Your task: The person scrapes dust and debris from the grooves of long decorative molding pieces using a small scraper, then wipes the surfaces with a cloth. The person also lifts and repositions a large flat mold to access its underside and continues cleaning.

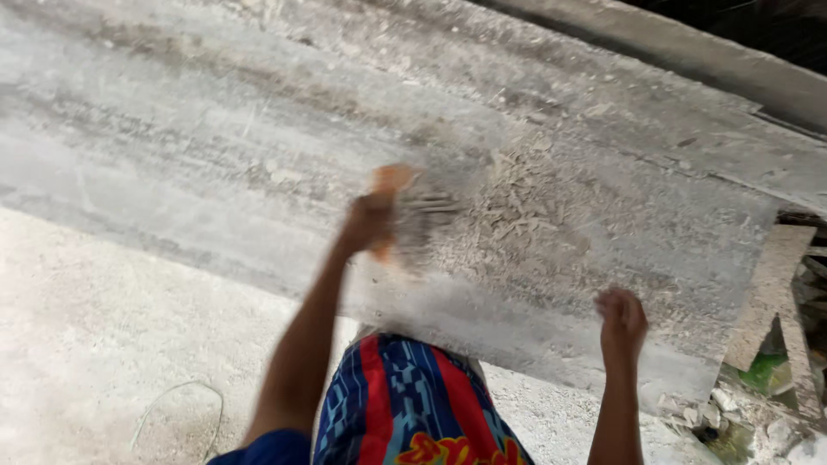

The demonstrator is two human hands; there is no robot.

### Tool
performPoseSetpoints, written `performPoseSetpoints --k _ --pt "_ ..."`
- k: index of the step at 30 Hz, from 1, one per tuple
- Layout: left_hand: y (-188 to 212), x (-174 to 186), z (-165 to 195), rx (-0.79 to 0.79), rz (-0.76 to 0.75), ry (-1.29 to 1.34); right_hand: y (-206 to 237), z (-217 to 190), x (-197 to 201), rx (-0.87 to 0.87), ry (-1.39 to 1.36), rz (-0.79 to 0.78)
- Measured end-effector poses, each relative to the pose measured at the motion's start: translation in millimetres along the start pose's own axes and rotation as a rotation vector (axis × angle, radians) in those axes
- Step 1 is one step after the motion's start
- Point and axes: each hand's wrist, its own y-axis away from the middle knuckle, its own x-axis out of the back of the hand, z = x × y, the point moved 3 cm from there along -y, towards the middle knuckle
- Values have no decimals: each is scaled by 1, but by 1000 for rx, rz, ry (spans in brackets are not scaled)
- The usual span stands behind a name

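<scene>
— What am I looking at first?

— The brush (412, 211), I think: an orange-handled thing with pale bristles, blurred, resting on the grey slab (215, 155) near its middle. My left hand (369, 222) is clenched around its handle.

— And the other of the hands?

— My right hand (622, 320) sits at the near edge of the slab, to the right, fingers curled. Whether it grips the edge or only presses on it, I cannot tell.

— What worries you?

— The heap of chips and dust (525, 202) just right of the brush. A hard sweep could throw grit up toward my face, or over the near edge onto the patterned cloth (405, 405) at my waist. The blur suggests the stroke is fast, so the handle could slip.

— Anything further out?

— Rubble (732, 413) lies at the near right by some planks (771, 293), poor footing if I shift. A loop of cord (177, 413) lies on the ground (86, 327) at the near left, which could catch a foot.
</scene>
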Motion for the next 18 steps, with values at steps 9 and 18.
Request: performPoseSetpoints --k 9,18 --pt "-26 58 14 -440 -73 -434 11 -1 6 142 54 -81" --pt "38 247 -60 383 291 -116 141 70 66 -121 71 181"
